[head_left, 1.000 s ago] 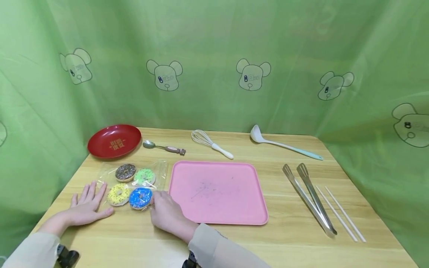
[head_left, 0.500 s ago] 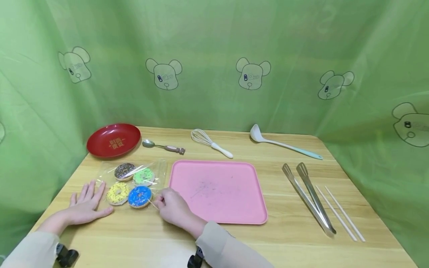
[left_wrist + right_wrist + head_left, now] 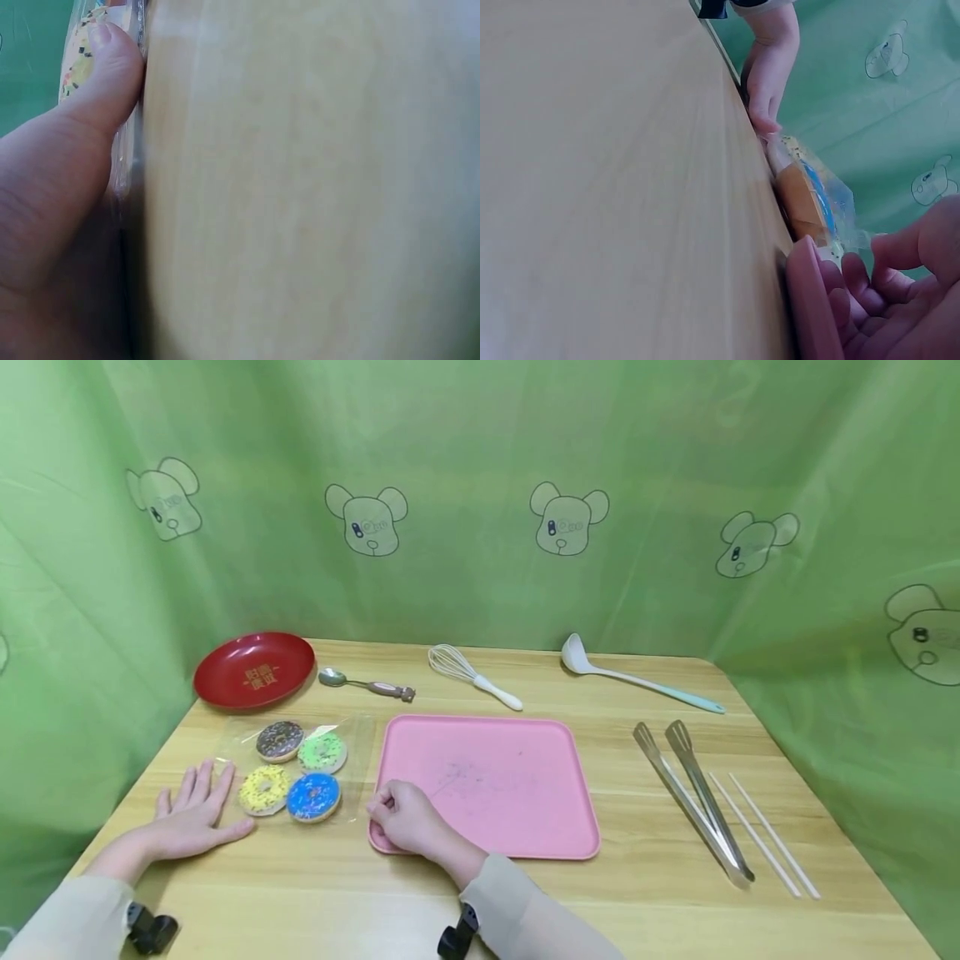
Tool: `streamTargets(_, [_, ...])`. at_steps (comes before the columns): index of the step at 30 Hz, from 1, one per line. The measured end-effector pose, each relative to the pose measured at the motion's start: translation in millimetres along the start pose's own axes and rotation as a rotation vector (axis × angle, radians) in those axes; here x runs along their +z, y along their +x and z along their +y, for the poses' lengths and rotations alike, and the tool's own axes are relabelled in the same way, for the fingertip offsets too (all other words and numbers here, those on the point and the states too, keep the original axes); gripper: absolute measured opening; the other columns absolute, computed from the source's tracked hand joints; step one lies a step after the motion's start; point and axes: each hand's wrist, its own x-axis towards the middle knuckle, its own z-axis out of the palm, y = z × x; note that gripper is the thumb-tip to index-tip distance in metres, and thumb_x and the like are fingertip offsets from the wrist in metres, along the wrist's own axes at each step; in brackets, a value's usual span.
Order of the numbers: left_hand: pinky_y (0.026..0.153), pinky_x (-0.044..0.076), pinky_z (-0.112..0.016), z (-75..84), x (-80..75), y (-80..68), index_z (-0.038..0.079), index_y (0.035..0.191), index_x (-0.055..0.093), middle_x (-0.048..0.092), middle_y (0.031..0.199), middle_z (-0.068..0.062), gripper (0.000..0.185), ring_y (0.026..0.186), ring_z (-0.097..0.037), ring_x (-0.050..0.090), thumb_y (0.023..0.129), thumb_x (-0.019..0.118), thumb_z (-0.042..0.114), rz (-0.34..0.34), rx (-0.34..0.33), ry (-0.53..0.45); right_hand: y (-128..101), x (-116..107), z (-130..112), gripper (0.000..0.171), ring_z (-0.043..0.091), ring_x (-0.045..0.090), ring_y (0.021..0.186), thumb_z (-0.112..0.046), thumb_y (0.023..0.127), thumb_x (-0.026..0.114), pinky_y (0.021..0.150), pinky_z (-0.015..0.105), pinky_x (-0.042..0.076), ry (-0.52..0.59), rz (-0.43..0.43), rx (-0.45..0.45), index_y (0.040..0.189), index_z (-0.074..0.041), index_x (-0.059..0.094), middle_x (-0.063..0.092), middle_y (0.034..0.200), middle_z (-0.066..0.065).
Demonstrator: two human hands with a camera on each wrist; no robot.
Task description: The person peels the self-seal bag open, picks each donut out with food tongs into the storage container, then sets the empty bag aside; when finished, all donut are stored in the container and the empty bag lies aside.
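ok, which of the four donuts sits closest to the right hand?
The blue donut, the front-right one of the four in the clear bag. It lies just left of the right hand; the yellow, green and chocolate ones sit farther away.

Four doughnuts lie in one clear bag (image 3: 352, 752) near the counter's left edge: one chocolate (image 3: 279, 741), one green (image 3: 322, 752), one yellow (image 3: 264, 790), one blue (image 3: 312, 797). One pink tray (image 3: 510, 777), one red plate (image 3: 253, 669), one spoon (image 3: 366, 685), one whisk (image 3: 472, 675), one ladle (image 3: 641, 682), one pair of tongs (image 3: 693, 802), two white chopsticks (image 3: 765, 835). Two hands: left (image 3: 197, 814), right (image 3: 405, 818)
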Motion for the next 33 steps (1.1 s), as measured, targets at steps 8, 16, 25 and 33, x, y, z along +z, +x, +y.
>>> streamTargets(8, [0.088, -0.015, -0.075, 4.5, -2.0, -1.5, -0.006, 0.144, -0.002, -0.014, 0.142, -0.039, 0.101, 0.126, -0.057, -0.017, 0.086, 0.053, 0.056, -0.009, -0.019, 0.007, -4.7, -6.8, 2.9, 0.016, 0.008, 0.048, 0.058, -0.01, 0.09, 0.059, 0.055, 0.021, 0.044, -0.039, -0.026, 0.024, 0.075, -0.006, 0.055, 0.052, 0.064, -0.002])
streamTargets(16, [0.087, -0.015, -0.075, 2.9, -2.6, -1.0, -0.005, 0.144, -0.004, -0.015, 0.141, -0.039, 0.102, 0.125, -0.058, -0.017, 0.086, 0.051, 0.058, -0.016, -0.021, 0.017, 0.2, -11.7, 5.4, 0.015, 0.009, 0.05, 0.065, -0.012, 0.084, 0.068, 0.057, 0.021, 0.046, 0.01, -0.04, -0.002, 0.085, -0.005, 0.055, 0.054, 0.074, -0.001])
streamTargets(25, [0.087, -0.02, -0.073, -7.4, 0.9, 5.0, 0.003, 0.146, -0.008, -0.019, 0.143, -0.034, 0.106, 0.127, -0.054, -0.022, 0.083, 0.046, 0.069, -0.006, -0.006, -0.001, 26.2, -1.2, -10.2, 0.027, 0.01, 0.05, 0.052, -0.022, 0.08, 0.073, 0.046, 0.022, 0.046, 0.035, -0.021, 0.036, 0.094, -0.006, 0.057, 0.054, 0.074, 0.0])
streamTargets(33, [0.087, -0.02, -0.073, -11.8, 5.3, 6.0, 0.0, 0.145, -0.009, -0.02, 0.143, -0.035, 0.107, 0.127, -0.053, -0.022, 0.083, 0.046, 0.068, 0.0, -0.012, 0.012, 38.3, 8.3, -10.8, 0.016, 0.01, 0.05, 0.058, -0.016, 0.082, 0.071, 0.051, 0.021, 0.044, -0.077, 0.042, 0.056, 0.074, -0.009, 0.059, 0.054, 0.065, -0.001])
